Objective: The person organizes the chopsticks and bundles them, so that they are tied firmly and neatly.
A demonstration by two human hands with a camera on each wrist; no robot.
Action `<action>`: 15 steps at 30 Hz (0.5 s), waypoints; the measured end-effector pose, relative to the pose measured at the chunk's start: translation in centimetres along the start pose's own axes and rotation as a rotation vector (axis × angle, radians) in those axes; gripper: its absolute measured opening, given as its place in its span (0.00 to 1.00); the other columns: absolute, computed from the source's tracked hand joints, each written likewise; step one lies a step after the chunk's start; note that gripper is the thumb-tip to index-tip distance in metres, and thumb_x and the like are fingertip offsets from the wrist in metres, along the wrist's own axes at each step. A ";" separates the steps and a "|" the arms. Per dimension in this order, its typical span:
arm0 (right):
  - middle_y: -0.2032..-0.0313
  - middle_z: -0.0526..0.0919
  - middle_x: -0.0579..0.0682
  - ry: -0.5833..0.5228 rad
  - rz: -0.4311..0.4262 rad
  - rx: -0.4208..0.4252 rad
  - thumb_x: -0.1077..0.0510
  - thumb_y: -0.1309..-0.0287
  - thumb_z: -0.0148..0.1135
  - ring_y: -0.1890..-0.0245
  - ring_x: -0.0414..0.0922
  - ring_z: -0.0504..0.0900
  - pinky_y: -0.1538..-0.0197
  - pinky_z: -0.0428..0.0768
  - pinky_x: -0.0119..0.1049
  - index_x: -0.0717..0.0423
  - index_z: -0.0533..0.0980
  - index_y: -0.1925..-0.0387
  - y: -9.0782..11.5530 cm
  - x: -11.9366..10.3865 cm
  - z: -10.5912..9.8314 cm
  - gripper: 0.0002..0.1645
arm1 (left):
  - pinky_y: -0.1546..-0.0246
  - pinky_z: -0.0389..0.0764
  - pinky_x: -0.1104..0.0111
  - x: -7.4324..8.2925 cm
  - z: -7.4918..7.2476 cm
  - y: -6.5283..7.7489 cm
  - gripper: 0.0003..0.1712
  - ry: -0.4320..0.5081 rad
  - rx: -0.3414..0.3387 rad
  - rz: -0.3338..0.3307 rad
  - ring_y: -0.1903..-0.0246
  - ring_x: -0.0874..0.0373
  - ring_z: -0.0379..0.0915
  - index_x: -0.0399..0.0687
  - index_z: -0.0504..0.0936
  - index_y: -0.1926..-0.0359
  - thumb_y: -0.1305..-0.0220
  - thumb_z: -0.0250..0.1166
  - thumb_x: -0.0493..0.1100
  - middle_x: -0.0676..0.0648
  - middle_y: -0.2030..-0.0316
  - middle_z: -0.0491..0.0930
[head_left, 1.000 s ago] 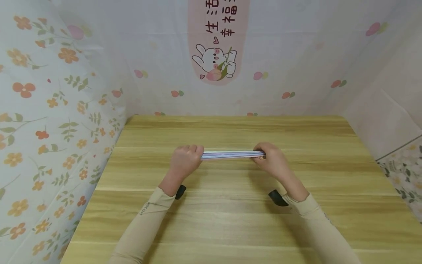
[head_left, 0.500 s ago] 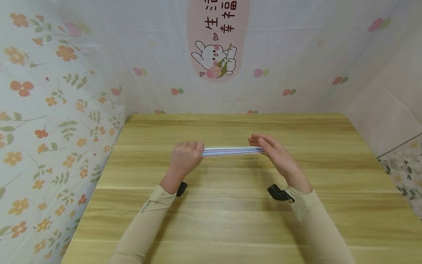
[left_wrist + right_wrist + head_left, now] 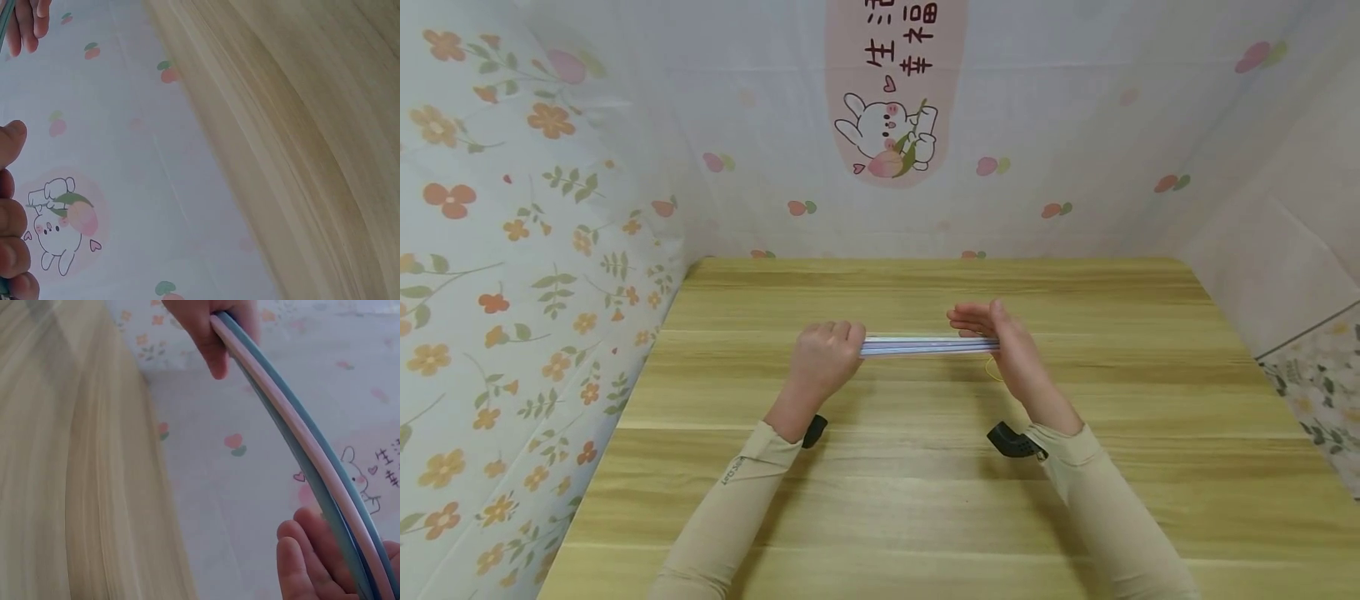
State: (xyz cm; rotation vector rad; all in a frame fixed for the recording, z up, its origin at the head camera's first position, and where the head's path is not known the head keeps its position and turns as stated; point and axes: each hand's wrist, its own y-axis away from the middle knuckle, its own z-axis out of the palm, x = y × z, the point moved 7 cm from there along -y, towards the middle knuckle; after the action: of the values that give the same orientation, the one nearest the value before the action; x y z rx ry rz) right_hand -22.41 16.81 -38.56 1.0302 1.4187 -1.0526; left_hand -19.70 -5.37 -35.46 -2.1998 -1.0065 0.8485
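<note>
A bundle of long, thin pink, blue and pale sticks [image 3: 925,346] spans level between the hands above the table. Its left end is held in the curled fist of my left hand [image 3: 826,360]. At the other end stands my right hand [image 3: 1017,354], fingers straight and together, palm against the stick ends. A thin yellow loop [image 3: 988,372] hangs just below that palm. In the right wrist view the sticks [image 3: 294,428] run from the left fist down to the right hand's fingers [image 3: 306,562]. Curled left fingers [image 3: 12,231] show at the edge of the left wrist view.
Under both arms lies a wooden table [image 3: 917,517]. A white printed cloth [image 3: 1060,108] hangs behind it, and a flowered cloth [image 3: 512,333] on the left. Black camera mounts [image 3: 1011,440] sit under the wrists.
The right hand has let go of the sticks' end, straightened its fingers and moved inward with its palm at the ends. The yellow loop has come into view. The left fist keeps its hold.
</note>
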 end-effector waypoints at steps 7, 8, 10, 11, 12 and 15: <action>0.48 0.80 0.60 0.043 -0.127 0.096 0.40 0.27 0.32 0.49 0.45 0.80 0.45 0.76 0.33 0.70 0.73 0.46 -0.1 -1.0 0.0 0.38 | 0.90 0.54 0.73 -0.1 0.0 -0.4 0.19 -0.032 0.030 -0.004 0.92 0.61 0.58 0.45 0.69 0.85 0.39 0.64 0.38 0.49 0.90 0.71; 0.49 0.80 0.61 0.045 -0.139 0.107 0.40 0.27 0.33 0.50 0.44 0.80 0.46 0.76 0.34 0.69 0.74 0.48 0.0 -1.1 0.1 0.38 | 0.89 0.53 0.73 -0.1 -0.1 -0.4 0.19 -0.032 0.035 -0.003 0.92 0.62 0.58 0.45 0.69 0.85 0.39 0.65 0.38 0.50 0.90 0.69; 0.50 0.81 0.61 0.053 -0.160 0.119 0.40 0.27 0.35 0.51 0.44 0.81 0.47 0.77 0.34 0.69 0.75 0.49 0.1 -1.4 0.2 0.37 | 0.89 0.55 0.73 -0.2 -0.2 -0.4 0.19 -0.035 0.044 -0.002 0.91 0.61 0.59 0.45 0.69 0.84 0.40 0.66 0.38 0.50 0.89 0.69; 0.50 0.81 0.62 0.056 -0.171 0.120 0.41 0.27 0.35 0.51 0.43 0.81 0.47 0.77 0.34 0.68 0.76 0.50 0.1 -1.5 0.3 0.36 | 0.89 0.57 0.73 -0.2 -0.2 -0.4 0.18 -0.039 0.048 -0.004 0.91 0.61 0.62 0.44 0.70 0.84 0.41 0.66 0.37 0.49 0.89 0.70; 0.51 0.81 0.62 0.063 -0.179 0.120 0.42 0.27 0.35 0.52 0.43 0.81 0.47 0.77 0.34 0.68 0.76 0.50 0.2 -1.6 0.4 0.35 | 0.89 0.59 0.73 -0.3 -0.3 -0.4 0.16 -0.046 0.052 -0.006 0.90 0.60 0.65 0.43 0.71 0.83 0.42 0.66 0.36 0.49 0.87 0.71; 0.51 0.80 0.64 0.081 -0.194 0.115 0.44 0.26 0.35 0.52 0.41 0.81 0.48 0.77 0.32 0.68 0.77 0.51 0.2 -1.8 0.7 0.34 | 0.87 0.66 0.72 -0.5 -0.4 -0.3 0.12 -0.048 0.075 -0.014 0.86 0.56 0.72 0.41 0.74 0.80 0.44 0.67 0.33 0.47 0.84 0.75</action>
State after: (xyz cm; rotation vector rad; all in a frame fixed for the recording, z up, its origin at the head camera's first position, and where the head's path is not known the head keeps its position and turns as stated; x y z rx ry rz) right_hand -21.86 16.08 -36.86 1.0424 1.5631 -1.2577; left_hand -19.81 -5.64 -34.83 -2.1163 -0.9954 0.9223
